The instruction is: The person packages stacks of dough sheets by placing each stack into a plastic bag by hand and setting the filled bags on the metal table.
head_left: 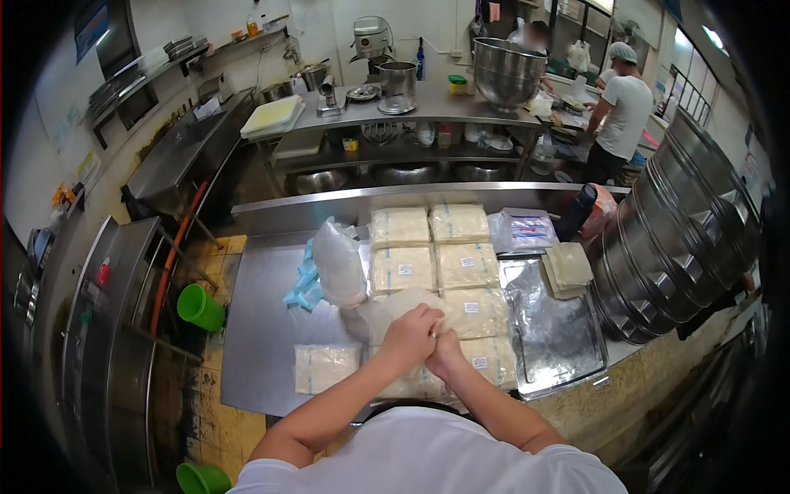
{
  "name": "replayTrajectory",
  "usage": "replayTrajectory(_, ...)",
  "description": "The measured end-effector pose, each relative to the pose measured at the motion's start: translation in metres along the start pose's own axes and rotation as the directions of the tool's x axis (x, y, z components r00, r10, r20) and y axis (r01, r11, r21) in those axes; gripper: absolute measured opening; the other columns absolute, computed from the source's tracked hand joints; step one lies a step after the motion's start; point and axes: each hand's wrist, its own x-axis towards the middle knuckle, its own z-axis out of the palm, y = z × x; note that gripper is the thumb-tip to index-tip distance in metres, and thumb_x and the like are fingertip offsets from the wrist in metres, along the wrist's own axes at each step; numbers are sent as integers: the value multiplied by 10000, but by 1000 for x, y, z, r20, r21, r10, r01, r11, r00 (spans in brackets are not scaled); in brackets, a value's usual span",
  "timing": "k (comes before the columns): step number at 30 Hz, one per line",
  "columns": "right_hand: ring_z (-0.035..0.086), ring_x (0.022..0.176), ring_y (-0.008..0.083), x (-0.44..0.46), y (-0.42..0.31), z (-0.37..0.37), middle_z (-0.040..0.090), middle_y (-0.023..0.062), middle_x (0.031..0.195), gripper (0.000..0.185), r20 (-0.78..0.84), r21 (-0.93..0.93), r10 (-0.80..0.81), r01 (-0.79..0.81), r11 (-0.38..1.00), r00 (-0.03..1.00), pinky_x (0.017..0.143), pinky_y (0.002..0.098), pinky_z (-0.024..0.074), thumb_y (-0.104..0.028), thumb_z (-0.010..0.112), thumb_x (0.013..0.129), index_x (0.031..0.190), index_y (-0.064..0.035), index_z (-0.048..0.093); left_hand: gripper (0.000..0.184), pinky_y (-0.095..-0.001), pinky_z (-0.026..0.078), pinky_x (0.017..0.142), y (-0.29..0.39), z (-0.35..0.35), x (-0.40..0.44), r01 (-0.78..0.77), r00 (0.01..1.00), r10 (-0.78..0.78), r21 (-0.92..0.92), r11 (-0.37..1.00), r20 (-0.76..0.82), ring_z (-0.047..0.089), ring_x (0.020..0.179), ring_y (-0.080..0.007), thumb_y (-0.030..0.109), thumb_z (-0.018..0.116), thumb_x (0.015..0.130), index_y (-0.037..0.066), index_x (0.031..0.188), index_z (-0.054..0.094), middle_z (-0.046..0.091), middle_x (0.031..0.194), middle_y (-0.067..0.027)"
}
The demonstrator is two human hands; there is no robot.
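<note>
Though filmy, bunched plastic in both hands.

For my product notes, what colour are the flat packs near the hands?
The flat packs are pale cream; the head view shows this best.

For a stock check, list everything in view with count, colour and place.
Table: one, silver, foreground
Packs: at least eight, cream, on table
Clear bag: one, whitish, left of packs
Blue heap: one, light blue, beside bag
Tray: one, silver, right of packs
Sheets: one stack, cream, on tray
Packet: one, white-blue-red, behind tray
Bottle: one, black, right of packet
Steamers: one stack, silver, right
Bins: two, green, floor left
Bowl: one, silver, back counter
Pot: one, silver, back counter
Mixer: one, grey, at back
Co-workers: at least two, nearer in white, back right
Shelf items: several, mixed colours, under counter
Left hand, right hand: one each, bare, over packs, gripping plastic
</note>
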Motion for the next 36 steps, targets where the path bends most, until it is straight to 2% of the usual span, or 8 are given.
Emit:
replayTrajectory(2,644,930,314,19,-2,-29,619,187,1089,252,127,-96,23,-11,995,992,828,450,555,35,536,877,1124,82,557,113,-492,527,733,-10,2,-25,106,993,-100,109,988,-56,640,851,-389,134,651,864,56,939,619,616,931,-138)
replayTrajectory(6,625,934,350,19,-15,-14,592,196,984,224,-36,148,-33,38,988,999,870,479,546,96,514,832,1049,94,570,154,-522,507,713,-27,6,-57,232,972,-220,160,960,-87,620,830,-420,197,632,933,53,928,581,607,917,-151)
replayTrajectory(12,616,968,359,40,-11,-6,588,189,959,188,-200,67,5,9,998,980,910,526,536,76,515,856,1031,61,580,164,-546,499,656,-26,9,-61,150,987,-144,79,986,-76,620,762,-439,190,633,924,46,879,569,606,881,-191)
replayTrajectory(18,645,986,364,86,10,-25,644,223,1021,176,-77,234,115,-94,968,990,915,522,551,-35,507,920,1040,10,628,146,-516,491,629,-25,22,-73,147,985,-139,66,987,-105,609,727,-422,136,669,870,53,796,573,599,787,-175)
replayTrajectory(24,668,843,347,62,-2,4,666,198,904,167,-68,118,254,-245,962,965,761,492,580,-138,535,925,975,-16,637,97,-499,528,684,-27,35,-83,204,975,-209,75,976,71,645,787,-394,133,657,858,54,843,602,633,853,-159)
replayTrajectory(29,662,773,333,110,25,-54,673,195,915,159,-172,-158,186,-214,964,967,684,437,573,-167,565,921,957,-32,642,68,-498,520,674,-27,45,-79,134,987,-131,-30,991,93,639,764,-398,116,632,862,53,841,621,642,833,-169)
replayTrajectory(33,680,764,323,78,14,-21,683,161,966,255,-39,12,216,-216,976,976,612,442,588,-151,516,965,1154,-38,645,86,-500,534,742,-32,51,-90,167,938,-145,-41,985,315,654,840,-393,119,621,856,34,867,629,652,864,-181)
replayTrajectory(36,687,747,264,97,32,-64,681,118,928,230,-102,-500,100,-138,855,990,561,410,565,-81,523,964,1164,-39,629,112,-503,538,775,-9,26,-59,215,837,-286,201,956,466,665,886,-389,137,611,865,27,873,630,653,871,-194)
